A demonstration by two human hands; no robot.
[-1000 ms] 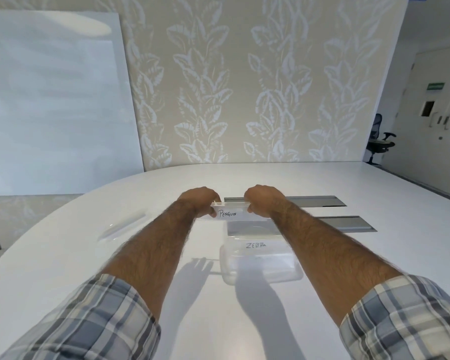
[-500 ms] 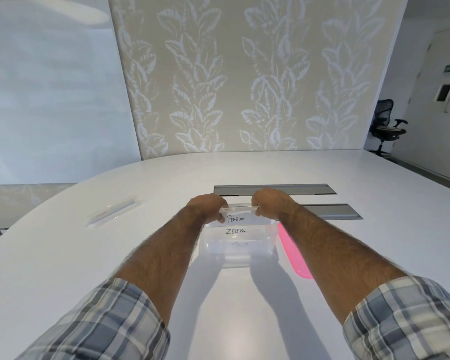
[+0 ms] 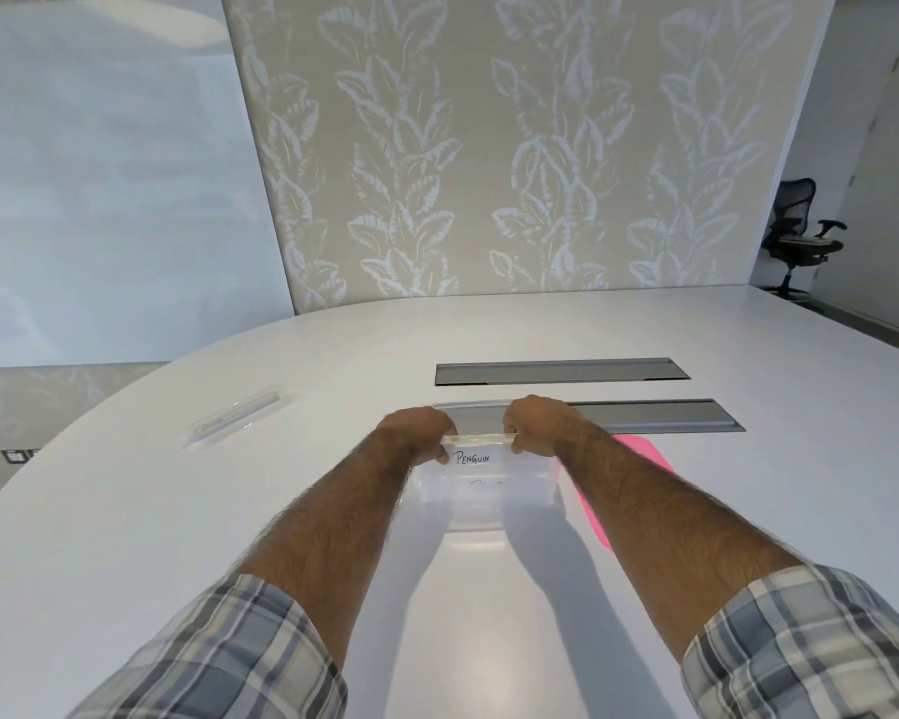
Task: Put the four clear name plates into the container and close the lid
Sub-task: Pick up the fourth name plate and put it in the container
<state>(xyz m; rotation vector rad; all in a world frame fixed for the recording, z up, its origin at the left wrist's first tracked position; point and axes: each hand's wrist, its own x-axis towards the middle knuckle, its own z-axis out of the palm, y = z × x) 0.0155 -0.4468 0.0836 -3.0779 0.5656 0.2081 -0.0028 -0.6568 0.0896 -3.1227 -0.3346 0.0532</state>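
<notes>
Name plate marked "PENGUIN" (image 3: pixel 472 455), clear, stood upright in the mouth of the clear container (image 3: pixel 481 498), pinched at its two upper corners. Left to right across the white table (image 3: pixel 229 537): a further clear name plate (image 3: pixel 234 421) lay flat and alone, well apart from the container, near the table's left edge; the left hand (image 3: pixel 420 433) was curled, its fingers closed on the held plate's left corner; the container sat between the two forearms, with another labelled plate dimly visible inside it, its lettering mostly hidden; the right hand (image 3: pixel 538 425) gripped the plate's right corner in the same way; a pink lid (image 3: pixel 621 474) lay flat just beside the container's right wall, partly covered by the right forearm. Behind the hands, two grey recessed panels (image 3: pixel 561 372) ran across the table. Both plaid sleeves (image 3: pixel 240 651) were rolled above the wrist. A black office chair (image 3: pixel 800 225) stood at far right
</notes>
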